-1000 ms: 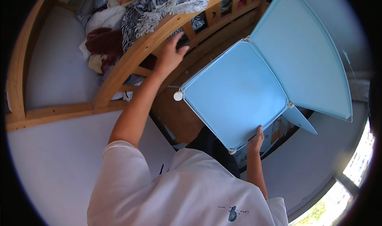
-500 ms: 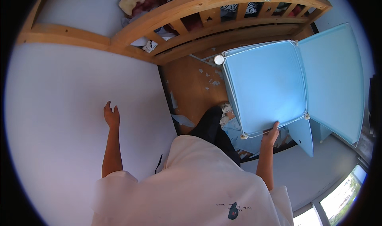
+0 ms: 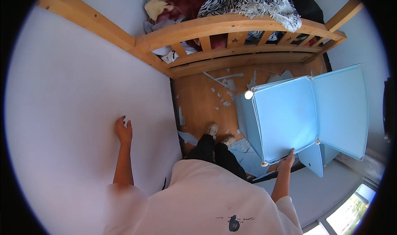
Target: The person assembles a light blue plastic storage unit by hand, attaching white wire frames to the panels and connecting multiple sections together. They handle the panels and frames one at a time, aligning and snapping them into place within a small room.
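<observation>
Blue cabinet (image 3: 285,123): wire-framed, tilted, right of the person's legs and above the floor boards (image 3: 194,106) in view; can't tell whether its far end touches down. Broad face turned up toward the camera. White round connector (image 3: 248,94) at its upper-left corner, more connectors at the other corners. Large pale-blue panel (image 3: 343,111) swings out from its right edge; smaller blue panel (image 3: 311,161) hangs below the lower-right corner.

Right hand (image 3: 286,162): grasping the cabinet's near lower edge, thumb up on the face side, other fingers mostly hidden behind it.

Left hand (image 3: 124,129): released, nothing in it, fingers loosely bent. Held out to the left in front of the white wall (image 3: 82,90), well apart from the cabinet; can't tell if it touches the wall.

Floor: pale-blue scraps (image 3: 226,104) scattered left of the cabinet, larger blue sheets (image 3: 248,158) by the light shoes (image 3: 212,130).

Beyond: wooden bed rail (image 3: 231,24), zebra-print blanket (image 3: 223,1) draped over it. Bright window (image 3: 347,208) lower right.
</observation>
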`<state>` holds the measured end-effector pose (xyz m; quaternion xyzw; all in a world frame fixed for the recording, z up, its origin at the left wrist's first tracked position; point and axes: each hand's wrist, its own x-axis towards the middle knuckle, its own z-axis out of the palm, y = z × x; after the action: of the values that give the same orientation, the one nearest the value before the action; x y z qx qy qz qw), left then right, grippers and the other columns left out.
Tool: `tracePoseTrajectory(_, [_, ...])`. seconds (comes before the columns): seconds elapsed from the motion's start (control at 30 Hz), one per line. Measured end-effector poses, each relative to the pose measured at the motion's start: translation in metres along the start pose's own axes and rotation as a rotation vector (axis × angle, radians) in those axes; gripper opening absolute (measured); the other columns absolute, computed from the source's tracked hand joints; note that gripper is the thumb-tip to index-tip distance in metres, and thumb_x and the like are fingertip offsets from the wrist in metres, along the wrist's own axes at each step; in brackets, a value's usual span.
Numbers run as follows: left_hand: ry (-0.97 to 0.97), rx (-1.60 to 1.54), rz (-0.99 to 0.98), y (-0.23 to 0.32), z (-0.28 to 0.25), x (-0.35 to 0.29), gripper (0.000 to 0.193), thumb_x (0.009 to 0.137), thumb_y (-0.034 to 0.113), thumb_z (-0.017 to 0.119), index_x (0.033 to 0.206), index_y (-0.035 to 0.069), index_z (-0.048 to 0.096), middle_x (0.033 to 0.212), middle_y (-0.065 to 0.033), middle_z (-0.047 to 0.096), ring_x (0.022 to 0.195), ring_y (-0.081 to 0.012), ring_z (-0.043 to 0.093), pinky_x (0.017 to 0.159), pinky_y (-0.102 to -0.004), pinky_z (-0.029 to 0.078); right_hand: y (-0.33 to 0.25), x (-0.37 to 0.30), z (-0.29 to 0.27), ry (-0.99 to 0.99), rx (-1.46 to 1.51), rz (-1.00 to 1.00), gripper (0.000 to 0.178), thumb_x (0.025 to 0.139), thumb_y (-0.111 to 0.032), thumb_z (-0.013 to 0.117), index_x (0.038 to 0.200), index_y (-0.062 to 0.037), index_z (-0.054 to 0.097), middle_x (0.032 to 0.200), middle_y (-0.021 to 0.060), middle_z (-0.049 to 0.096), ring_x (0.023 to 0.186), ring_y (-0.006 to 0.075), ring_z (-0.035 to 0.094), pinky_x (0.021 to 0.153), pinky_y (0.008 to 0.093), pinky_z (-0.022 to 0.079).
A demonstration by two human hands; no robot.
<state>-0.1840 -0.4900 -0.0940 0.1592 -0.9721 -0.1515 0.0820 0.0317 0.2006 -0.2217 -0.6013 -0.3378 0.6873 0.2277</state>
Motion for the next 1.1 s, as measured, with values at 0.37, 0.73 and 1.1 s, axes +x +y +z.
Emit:
tracePoseTrajectory(0.37, [-0.519,-0.283,0.222,0.073,0.089,-0.014,0.034,0.075,0.015,0.064,0.106,0.005,0.055,0.101,-0.0137,0.057,0.084,-0.0268,0.059,0.074,-0.0346,0.048,0.010,0.025,-0.045,0.050,-0.102,0.020,0.043,0.090,-0.031,0.049,0.111,0.0073,0.047,0.103,0.0139,0.056,0.089,0.0266,0.056,0.076,0.0403,0.048])
tracePoseTrajectory(0.73, [-0.916,-0.511,0.251,0.167,0.108,-0.048,0.038,0.079,0.018,0.062,0.111,0.001,0.053,0.098,-0.0139,0.062,0.079,-0.0196,0.062,0.072,-0.0295,0.049,0.010,0.041,-0.043,0.083,-0.128,0.017,0.037,0.090,-0.030,0.050,0.099,0.0060,0.051,0.089,0.0118,0.058,0.075,0.0246,0.057,0.063,0.0396,0.049])
tracePoseTrajectory(1.1, [-0.732,-0.501,0.392,0.266,0.131,-0.107,0.038,0.079,0.022,0.062,0.111,0.004,0.053,0.100,-0.0139,0.061,0.083,-0.0281,0.062,0.074,-0.0341,0.049,0.001,0.021,-0.038,-0.039,-0.133,0.117,0.033,0.090,-0.027,0.051,0.108,-0.0002,0.049,0.093,0.0090,0.057,0.079,0.0225,0.057,0.064,0.0373,0.049])
